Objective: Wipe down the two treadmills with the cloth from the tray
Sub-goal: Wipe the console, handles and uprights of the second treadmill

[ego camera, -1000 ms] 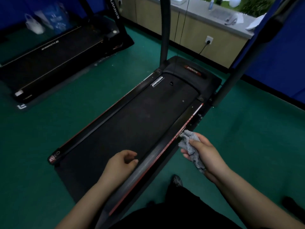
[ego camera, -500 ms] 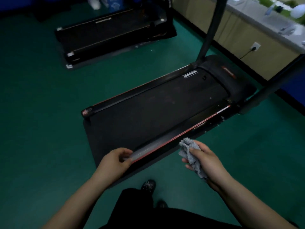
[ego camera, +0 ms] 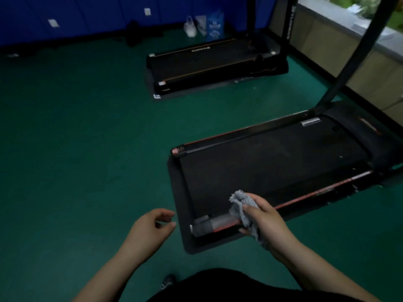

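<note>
Head — JOHNSON label on treadmill

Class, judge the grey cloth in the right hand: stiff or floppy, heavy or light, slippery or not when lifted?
Probably floppy: the cloth bunches and droops below the right hand. Likely light: one hand holds it easily. Its fuzzy nap should grip, not slip.

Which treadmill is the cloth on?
The near treadmill, red-trimmed, where the right hand holds the cloth at its side rail; the far treadmill stands untouched.
</note>
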{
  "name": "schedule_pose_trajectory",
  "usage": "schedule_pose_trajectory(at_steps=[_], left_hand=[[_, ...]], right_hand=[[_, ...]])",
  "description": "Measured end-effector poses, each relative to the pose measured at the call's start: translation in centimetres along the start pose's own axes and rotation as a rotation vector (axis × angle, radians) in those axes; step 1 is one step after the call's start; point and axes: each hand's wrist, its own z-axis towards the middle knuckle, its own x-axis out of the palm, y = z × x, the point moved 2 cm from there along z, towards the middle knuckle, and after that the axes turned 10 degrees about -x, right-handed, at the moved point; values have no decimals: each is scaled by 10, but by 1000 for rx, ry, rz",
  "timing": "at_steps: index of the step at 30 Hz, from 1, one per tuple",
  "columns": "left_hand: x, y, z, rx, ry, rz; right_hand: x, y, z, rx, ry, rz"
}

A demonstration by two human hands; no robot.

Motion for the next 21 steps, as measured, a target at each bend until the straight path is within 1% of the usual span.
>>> schedule_pose_trajectory(at_steps=[4,8,15,21], left_hand=[[-81,53,13,-32,-68,-38],[-129,87,30,-83,-107,-109],[-174,111,90,-158,-94,-195],[-223,95,196,-184,-81,-207]], right_hand=[[98,3,14,32,45,56],[164,19,31,15,71,29],[230,34,92,38,96,-23],[282,56,192,68,119,-7]])
